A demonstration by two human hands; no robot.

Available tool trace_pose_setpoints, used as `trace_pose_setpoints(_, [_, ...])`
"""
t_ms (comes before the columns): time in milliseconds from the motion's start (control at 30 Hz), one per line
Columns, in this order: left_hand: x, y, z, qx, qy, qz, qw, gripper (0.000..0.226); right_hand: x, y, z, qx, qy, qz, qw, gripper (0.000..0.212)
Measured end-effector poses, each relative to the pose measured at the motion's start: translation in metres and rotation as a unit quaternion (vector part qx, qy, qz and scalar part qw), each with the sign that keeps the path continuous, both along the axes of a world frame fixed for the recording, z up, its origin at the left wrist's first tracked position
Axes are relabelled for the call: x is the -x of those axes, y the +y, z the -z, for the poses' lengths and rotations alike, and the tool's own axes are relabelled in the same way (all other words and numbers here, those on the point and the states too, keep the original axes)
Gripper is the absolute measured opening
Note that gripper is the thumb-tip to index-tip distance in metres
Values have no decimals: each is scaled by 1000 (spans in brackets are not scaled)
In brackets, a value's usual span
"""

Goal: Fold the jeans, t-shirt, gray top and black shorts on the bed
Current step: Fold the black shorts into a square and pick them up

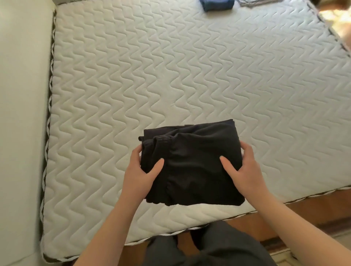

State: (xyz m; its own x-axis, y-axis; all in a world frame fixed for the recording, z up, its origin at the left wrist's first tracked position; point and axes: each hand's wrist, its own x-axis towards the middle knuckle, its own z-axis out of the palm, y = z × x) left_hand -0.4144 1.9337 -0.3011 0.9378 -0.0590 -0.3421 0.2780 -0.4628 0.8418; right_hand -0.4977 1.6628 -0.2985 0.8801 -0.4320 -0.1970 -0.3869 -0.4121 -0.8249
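A bare quilted mattress (190,66) with a wavy stitch pattern fills the bed, a pale padded surface (20,114) running along its left edge and a strip of wooden floor (303,207) showing past its near corner. Near the mattress's front edge lie the black shorts (191,163), folded into a thick, roughly square bundle with the gathered elastic waistband showing on top. I hold the bundle from both sides — my left hand (140,176) grips its left edge, thumb laid across the top of the cloth and the other fingers tucked round the side, while my right hand (245,170) grips the right edge the same way, thumb on top. Far off at the mattress's top edge sits a folded dark blue garment (216,4), well apart from the shorts — and just beside it, to the right, a scrap of gray fabric (252,2), mostly cut off by the frame.
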Motion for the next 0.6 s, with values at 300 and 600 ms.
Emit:
trace_pose_setpoints(300, [18,8,-67,32,-34,135,990,60,95,45,-56,-47,-9,154,987,56])
trace_pose_setpoints(600, [26,-33,-65,54,-20,297,953,52,163,66,-68,9,-10,316,949,60])
